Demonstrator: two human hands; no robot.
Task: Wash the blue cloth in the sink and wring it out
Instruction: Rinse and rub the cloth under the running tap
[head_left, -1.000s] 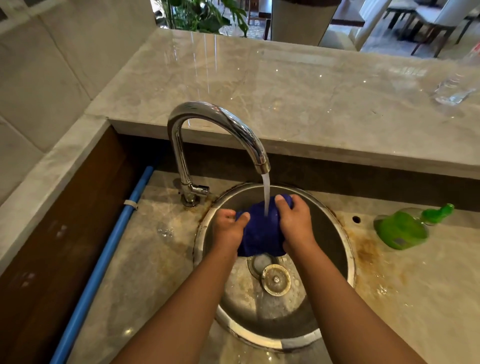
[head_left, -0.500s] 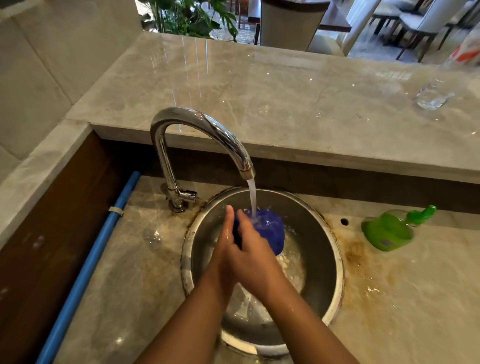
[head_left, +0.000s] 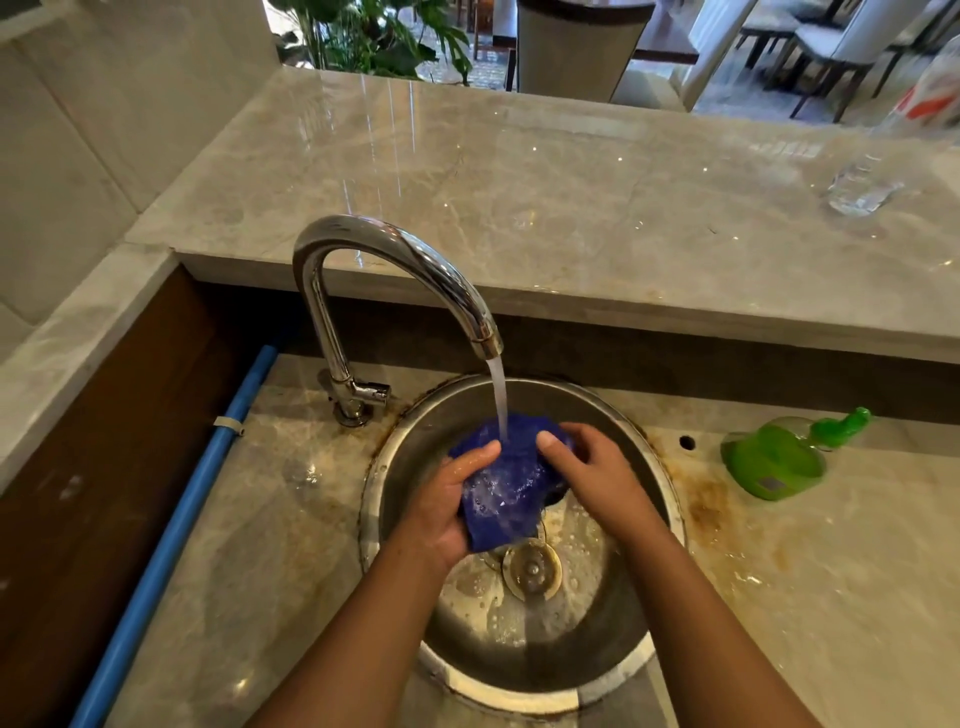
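The wet blue cloth (head_left: 506, 483) is bunched up over the round steel sink (head_left: 670, 499), right under the water running from the chrome tap (head_left: 415, 260). My left hand (head_left: 447, 499) grips its left side with the thumb on top. My right hand (head_left: 592, 473) grips its right side, thumb pressed onto the upper edge. Foam and droplets cover the cloth and the sink bottom around the drain (head_left: 532, 569).
A green soap bottle (head_left: 779, 457) lies on the stained counter to the right of the sink. A blue pipe (head_left: 176, 525) runs along the left wall. A raised marble ledge (head_left: 519, 197) stands behind the tap, with a clear glass (head_left: 857, 187) at its far right.
My hands, pressed together half a second ago with the cloth beyond them, have spread apart and now hold the cloth by both sides under the stream.
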